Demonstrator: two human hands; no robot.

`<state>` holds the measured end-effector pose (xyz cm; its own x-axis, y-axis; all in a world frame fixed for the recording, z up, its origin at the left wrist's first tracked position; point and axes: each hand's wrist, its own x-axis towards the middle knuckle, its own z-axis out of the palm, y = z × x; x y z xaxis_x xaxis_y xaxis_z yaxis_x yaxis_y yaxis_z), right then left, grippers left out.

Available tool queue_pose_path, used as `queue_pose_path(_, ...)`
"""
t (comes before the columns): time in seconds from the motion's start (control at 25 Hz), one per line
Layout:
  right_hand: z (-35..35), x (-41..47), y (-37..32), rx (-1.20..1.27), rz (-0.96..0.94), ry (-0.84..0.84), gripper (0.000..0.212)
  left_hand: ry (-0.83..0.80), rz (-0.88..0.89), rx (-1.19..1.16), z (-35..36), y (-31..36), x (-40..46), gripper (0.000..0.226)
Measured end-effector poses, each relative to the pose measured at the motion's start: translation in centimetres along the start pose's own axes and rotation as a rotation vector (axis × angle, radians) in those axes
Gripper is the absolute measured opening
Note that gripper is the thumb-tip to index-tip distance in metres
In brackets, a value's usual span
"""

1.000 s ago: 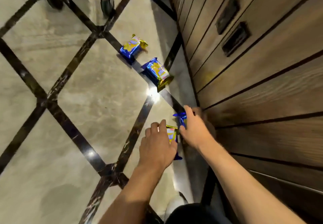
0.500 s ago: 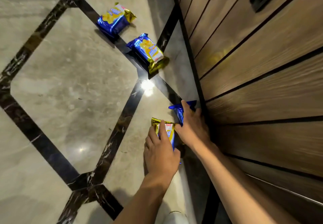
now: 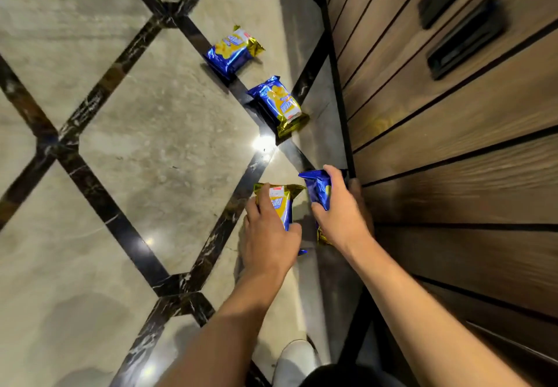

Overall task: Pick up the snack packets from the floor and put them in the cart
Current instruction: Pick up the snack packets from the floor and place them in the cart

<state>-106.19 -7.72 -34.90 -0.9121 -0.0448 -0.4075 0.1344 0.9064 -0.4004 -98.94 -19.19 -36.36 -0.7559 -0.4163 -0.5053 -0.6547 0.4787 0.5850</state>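
I see the left hand [image 3: 268, 235] gripping one snack packet [image 3: 279, 202] low over the marble floor [image 3: 151, 151], fingers curled round it; the right hand [image 3: 339, 214] clasps a second packet [image 3: 318, 189] beside the wood-panelled wall [image 3: 453, 151].

Warm indoor light from overhead throws bright glare spots on the glossy floor [image 3: 151, 133]. Dim shadow lies along the wooden wall [image 3: 453, 175]. Straight lines bend at the edges, and the corners blur.

We observe bare forearms without sleeves, a white shoe [image 3: 294, 359] and dark clothing [image 3: 347, 376] below the left hand [image 3: 268, 235].
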Motion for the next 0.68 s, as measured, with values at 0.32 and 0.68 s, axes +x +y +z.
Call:
queue_pose_path(0.32, -23.0, -12.2, -19.5, 0.121, -0.124, 0.111, 0.067, 0.143, 0.023, -0.177, -26.4, 15.6, -11.6, 0.083)
queue_pose_path(0.68, -50.3, -34.3, -40.7, 0.177, -0.259, 0.083, 0.052, 0.283, 0.083, -0.252, -59.3, 31.3, -34.2, 0.073)
